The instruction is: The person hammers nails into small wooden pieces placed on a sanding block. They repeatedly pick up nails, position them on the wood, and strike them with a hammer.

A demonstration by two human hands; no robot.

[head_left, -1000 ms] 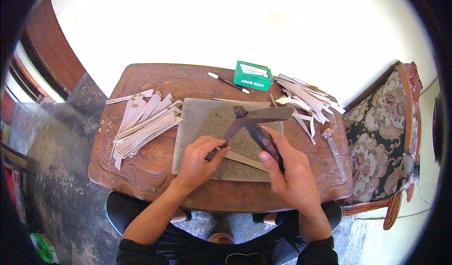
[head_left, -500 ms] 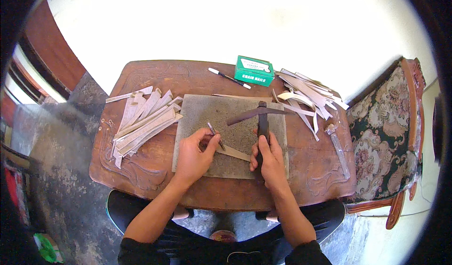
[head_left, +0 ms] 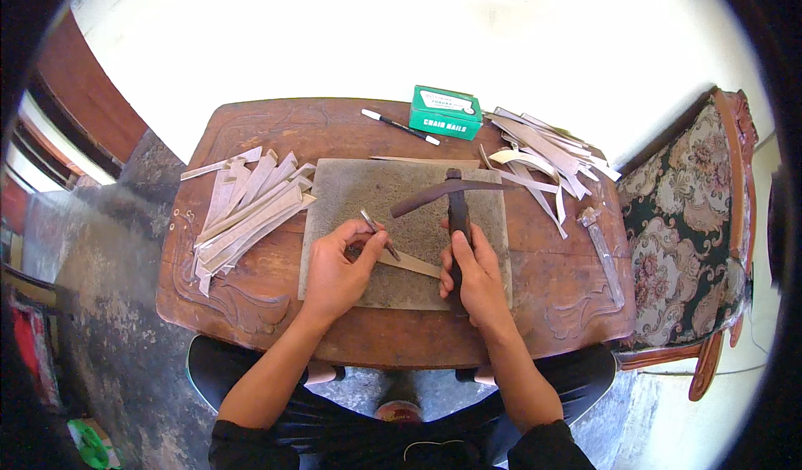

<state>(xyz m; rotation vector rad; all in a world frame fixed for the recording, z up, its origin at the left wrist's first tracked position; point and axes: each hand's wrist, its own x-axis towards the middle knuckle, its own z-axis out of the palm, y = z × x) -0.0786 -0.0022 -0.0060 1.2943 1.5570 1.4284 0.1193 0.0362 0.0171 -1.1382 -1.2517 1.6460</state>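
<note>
Between the fingertips of my left hand (head_left: pixel 338 268) is a slim metal rod, like a punch (head_left: pixel 368 218), held tilted. Its lower end meets a narrow tan strip (head_left: pixel 415 265) that lies flat on a grey, rough-faced slab (head_left: pixel 347 188). My right hand (head_left: pixel 479 278) is wrapped round the dark handle of a hammer (head_left: pixel 456 205). The hammer's long, curved head spreads sideways above the far half of the slab, right of the punch. The strip's right end runs up to my right fingers; whether they touch it, I cannot tell.
Cut strips (head_left: pixel 255 207) are heaped left of the slab, with more offcuts (head_left: pixel 543 148) at the far right. A green box (head_left: pixel 445 113) and a marker pen (head_left: pixel 399 127) sit near the back of the carved wooden table (head_left: pixel 401 336). A patterned chair (head_left: pixel 681 228) stands to the right.
The whole scene sits slightly higher and further left in the picture. Both hands keep their grips on the punch and hammer, with little visible movement over the slab.
</note>
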